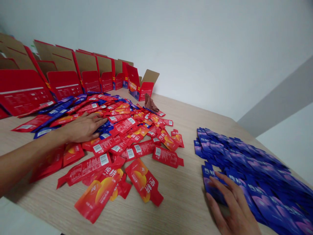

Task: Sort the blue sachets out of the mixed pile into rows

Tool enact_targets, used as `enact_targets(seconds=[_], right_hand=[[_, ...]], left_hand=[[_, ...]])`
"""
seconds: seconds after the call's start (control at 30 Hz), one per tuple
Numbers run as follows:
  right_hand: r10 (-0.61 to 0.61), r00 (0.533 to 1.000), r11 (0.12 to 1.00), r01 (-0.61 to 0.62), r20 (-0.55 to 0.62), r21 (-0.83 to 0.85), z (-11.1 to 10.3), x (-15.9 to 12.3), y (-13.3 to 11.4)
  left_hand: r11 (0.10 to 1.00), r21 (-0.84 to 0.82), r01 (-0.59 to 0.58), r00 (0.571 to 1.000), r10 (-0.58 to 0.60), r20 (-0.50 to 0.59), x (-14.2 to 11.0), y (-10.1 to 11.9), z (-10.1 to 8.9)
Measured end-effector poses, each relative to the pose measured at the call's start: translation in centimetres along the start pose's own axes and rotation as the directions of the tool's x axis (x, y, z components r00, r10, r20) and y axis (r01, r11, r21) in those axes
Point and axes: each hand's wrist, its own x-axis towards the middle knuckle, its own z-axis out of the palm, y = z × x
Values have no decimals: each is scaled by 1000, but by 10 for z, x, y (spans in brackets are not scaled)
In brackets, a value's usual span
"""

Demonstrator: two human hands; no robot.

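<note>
A spread of red sachets (127, 143) mixed with some blue ones covers the left half of the wooden table (186, 202). My left hand (84, 127) lies flat on this pile, fingers stretched over a blue sachet (105, 130). A separate heap of blue-purple sachets (254, 163) lies on the right. My right hand (232, 205) rests open with fingers spread on the near-left edge of that heap, touching a blue sachet (211, 182).
A row of open red cartons (63, 81) with brown flaps stands along the back left by the white wall. A small brown cloth (150, 102) lies beside the last carton. Bare wood runs between the two heaps.
</note>
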Motion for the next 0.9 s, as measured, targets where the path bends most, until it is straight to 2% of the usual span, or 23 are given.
enact_targets(seconds=[0.33, 0.6, 0.77, 0.9], right_hand=[[31, 1000, 999, -31, -3, 29, -1, -1, -2], [12, 1000, 1000, -12, 19, 20, -2, -2, 0], [27, 999, 999, -28, 22, 29, 0, -6, 3], [3, 999, 999, -5, 46, 31, -1, -6, 4]], left_hand=[[992, -126, -16, 995, 4, -101, 5, 0, -1], [961, -277, -7, 982, -46, -185, 7, -1, 0], [907, -420, 36, 968, -135, -209, 9, -7, -3], [817, -575, 49, 951, -214, -223, 13, -15, 4]])
